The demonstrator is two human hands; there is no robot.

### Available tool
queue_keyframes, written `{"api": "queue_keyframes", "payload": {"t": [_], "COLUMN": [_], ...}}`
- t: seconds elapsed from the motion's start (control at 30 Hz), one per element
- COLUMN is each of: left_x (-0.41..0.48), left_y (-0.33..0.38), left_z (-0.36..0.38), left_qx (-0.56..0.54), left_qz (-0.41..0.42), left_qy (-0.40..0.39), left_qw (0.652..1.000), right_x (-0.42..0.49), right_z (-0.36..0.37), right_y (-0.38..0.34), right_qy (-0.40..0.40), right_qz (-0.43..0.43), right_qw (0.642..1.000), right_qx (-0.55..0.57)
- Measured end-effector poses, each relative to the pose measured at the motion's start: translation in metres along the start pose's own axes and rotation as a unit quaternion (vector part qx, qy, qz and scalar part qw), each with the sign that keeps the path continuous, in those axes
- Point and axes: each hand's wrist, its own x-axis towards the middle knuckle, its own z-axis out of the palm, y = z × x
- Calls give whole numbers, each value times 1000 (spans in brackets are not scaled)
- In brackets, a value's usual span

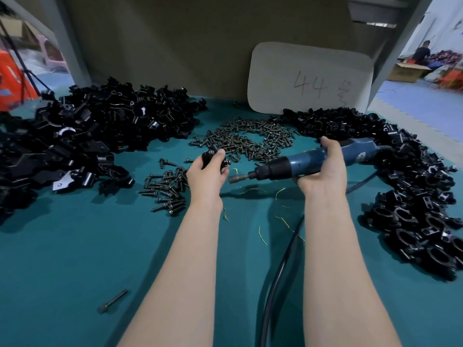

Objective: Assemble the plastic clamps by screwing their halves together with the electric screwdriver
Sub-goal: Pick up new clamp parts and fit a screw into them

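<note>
Left hand pinches a black clamp above the teal mat. Right hand is wrapped round the blue electric screwdriver, with the bit tip just beside my left hand. Screws are scattered just beyond. Loose clamp heap on the left, another clamp pile on the right. Black cord runs between my forearms.

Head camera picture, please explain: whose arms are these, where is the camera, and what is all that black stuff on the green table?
There is no machine here. A person wears the camera on their head, so you look down along their own bare arms. The left hand grips a small black clamp. The right hand holds a blue electric screwdriver, its tip pointing toward the clamp without touching it. On the green table, black clamp parts are heaped at left and right, with dark screws piled between. The tool's black cable runs back toward the person.
</note>
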Motion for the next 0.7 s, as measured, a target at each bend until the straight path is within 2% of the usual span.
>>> {"api": "queue_keyframes", "payload": {"t": [0.3,0.7], "left_x": [2,3], "left_y": [-5,-8], "left_z": [1,-1], "left_qx": [75,142], "left_qz": [66,110], "left_qy": [27,48], "left_qw": [995,983], "right_x": [-1,-7], "right_z": [2,10], "right_y": [1,10], "right_qy": [25,10], "right_qz": [-93,-94], "right_qw": [990,988], "right_qx": [100,119]}}
